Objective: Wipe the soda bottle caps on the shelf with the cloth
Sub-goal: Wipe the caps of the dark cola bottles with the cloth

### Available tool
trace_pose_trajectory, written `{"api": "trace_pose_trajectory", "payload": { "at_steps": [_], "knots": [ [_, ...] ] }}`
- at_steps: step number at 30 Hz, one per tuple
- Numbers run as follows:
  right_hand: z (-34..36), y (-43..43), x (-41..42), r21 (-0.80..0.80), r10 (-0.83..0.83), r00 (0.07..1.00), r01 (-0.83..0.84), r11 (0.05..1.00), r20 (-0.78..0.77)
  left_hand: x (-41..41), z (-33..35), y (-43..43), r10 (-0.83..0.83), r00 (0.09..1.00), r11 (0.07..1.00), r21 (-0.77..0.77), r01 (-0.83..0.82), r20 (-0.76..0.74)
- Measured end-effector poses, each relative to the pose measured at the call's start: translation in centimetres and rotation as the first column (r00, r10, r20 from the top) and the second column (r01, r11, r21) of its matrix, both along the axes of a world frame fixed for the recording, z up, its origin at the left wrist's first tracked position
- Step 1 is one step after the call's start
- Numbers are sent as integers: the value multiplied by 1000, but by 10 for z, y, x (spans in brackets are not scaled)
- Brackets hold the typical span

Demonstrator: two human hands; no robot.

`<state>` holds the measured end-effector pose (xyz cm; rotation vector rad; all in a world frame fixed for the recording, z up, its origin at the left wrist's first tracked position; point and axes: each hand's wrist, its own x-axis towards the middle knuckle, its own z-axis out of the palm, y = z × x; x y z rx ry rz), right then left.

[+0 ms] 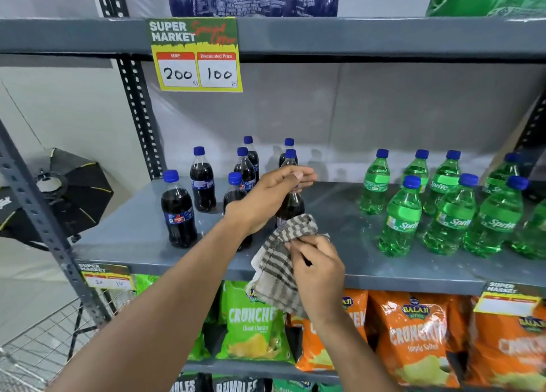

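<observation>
Two bare hands are working at a grey shelf (141,238): the left hand (266,198) is gripping a cola bottle (291,205) by its neck, while at five o'clock the right hand (317,269) is pinching a striped cloth (279,269); green soda bottles (443,202) are standing at three o'clock

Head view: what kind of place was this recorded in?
Most likely a supermarket aisle, or a mock-up of one. A price tag printed "Super Market" hangs on a grey metal shelf, with cola bottles, green Sprite bottles and crisp bags below. A studio softbox hints at staging.
</observation>
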<state>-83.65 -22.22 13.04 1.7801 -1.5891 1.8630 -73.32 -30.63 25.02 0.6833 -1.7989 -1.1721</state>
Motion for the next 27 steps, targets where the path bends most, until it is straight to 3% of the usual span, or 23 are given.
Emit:
{"api": "trace_pose_trajectory", "payload": {
  "at_steps": [5, 8, 14, 19, 27],
  "knots": [
    [38, -12, 7, -133, -130, 976, 107, 985, -175, 1, 1, -1, -43, 999, 999, 30, 43, 5],
    [53, -17, 11, -126, -151, 964, 126, 984, -218, 3, 2, -5, -59, 998, 996, 64, 59, 1],
    [30, -6, 1, -88, -92, 992, 84, 993, -88, 3, 4, -4, -55, 998, 997, 49, 54, 11],
    [9, 3, 0, -20, -27, 996, 25, 999, -89, 2, 3, -3, -37, 999, 999, 18, 37, 19],
    [63, -12, 5, -113, -53, 998, 47, 992, -47, 3, 5, 1, -95, 994, 988, 118, 102, -62]
  ]
}}
